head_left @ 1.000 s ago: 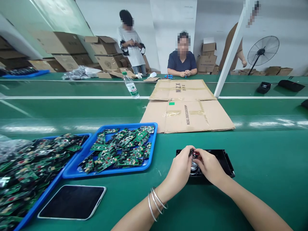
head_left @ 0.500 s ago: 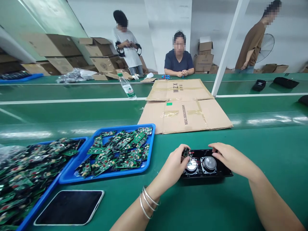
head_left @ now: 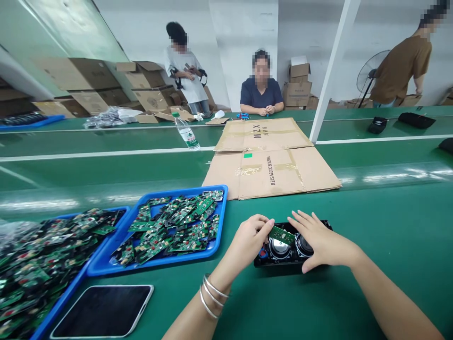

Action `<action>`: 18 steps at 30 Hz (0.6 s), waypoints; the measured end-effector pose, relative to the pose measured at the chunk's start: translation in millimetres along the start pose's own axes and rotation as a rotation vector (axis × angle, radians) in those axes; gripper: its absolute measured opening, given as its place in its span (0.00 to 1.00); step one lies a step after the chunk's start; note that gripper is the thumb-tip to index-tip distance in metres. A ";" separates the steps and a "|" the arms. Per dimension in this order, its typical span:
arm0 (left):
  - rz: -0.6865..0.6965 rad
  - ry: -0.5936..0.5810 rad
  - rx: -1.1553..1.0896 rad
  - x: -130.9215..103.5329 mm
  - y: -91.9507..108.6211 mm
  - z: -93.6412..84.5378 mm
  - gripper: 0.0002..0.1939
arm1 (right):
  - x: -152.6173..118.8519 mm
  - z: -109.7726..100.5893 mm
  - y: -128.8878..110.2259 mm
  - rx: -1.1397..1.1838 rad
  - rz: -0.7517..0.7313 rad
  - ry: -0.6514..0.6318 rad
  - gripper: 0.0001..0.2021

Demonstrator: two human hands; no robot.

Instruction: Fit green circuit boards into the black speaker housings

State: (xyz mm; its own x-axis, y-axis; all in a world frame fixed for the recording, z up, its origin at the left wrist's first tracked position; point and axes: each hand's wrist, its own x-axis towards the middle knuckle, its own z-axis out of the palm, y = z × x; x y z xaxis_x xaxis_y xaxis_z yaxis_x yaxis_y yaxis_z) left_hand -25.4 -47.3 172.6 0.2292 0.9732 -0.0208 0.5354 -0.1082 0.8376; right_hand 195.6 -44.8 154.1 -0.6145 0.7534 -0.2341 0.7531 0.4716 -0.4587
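Across the green bench (head_left: 389,212), the black housing (head_left: 290,263) lies before us. Our left hand (head_left: 249,238) pinches one end of a circuit board (head_left: 282,235) above the left speaker (head_left: 279,250); our right hand (head_left: 327,245) spreads over the other. We do best gripping the board's edge lightly — clear of the speaker's metal. Compared with earlier, its green face shows, and our right hand reaches farther inward.

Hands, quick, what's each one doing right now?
Left hand: closed, holding a green circuit board.
Right hand: open, fingers spread over the black speaker case.
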 end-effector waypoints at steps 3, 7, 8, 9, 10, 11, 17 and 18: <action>-0.081 -0.035 -0.086 -1.3 2.2 1.0 0.23 | 5.6 7.9 -3.8 -0.052 -0.002 -0.033 0.56; -0.104 -0.060 -0.110 -0.2 0.8 2.1 0.23 | 7.3 10.8 -8.0 -0.060 -0.004 0.043 0.54; -0.085 -0.058 -0.089 0.6 -0.2 2.1 0.23 | 6.5 9.8 -7.7 -0.052 -0.005 0.061 0.52; -0.063 -0.050 -0.061 1.5 -1.2 2.0 0.24 | 5.1 7.9 -6.1 -0.043 -0.002 0.071 0.50; -0.043 -0.037 -0.035 2.3 -2.1 1.6 0.24 | 2.9 4.8 -3.1 -0.036 0.010 0.079 0.48; -0.026 -0.023 -0.016 2.9 -2.8 0.9 0.25 | 0.0 0.4 1.6 -0.029 0.032 0.087 0.46; -0.045 -0.040 0.015 11.5 -15.7 -5.3 0.23 | -36.1 -44.3 61.9 -0.060 0.443 0.280 0.40; -0.058 -0.054 0.023 16.1 -21.8 -4.5 0.22 | -44.8 -51.6 74.4 -0.072 0.545 0.333 0.38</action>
State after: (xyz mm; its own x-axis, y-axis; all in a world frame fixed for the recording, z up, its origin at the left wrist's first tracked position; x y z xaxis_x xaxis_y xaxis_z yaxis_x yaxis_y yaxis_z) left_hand -37.1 -28.4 156.5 0.2405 0.9655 -0.0994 0.5679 -0.0569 0.8211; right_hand 291.2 -19.9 174.7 -0.0419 0.9902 -0.1331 0.9578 0.0019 -0.2875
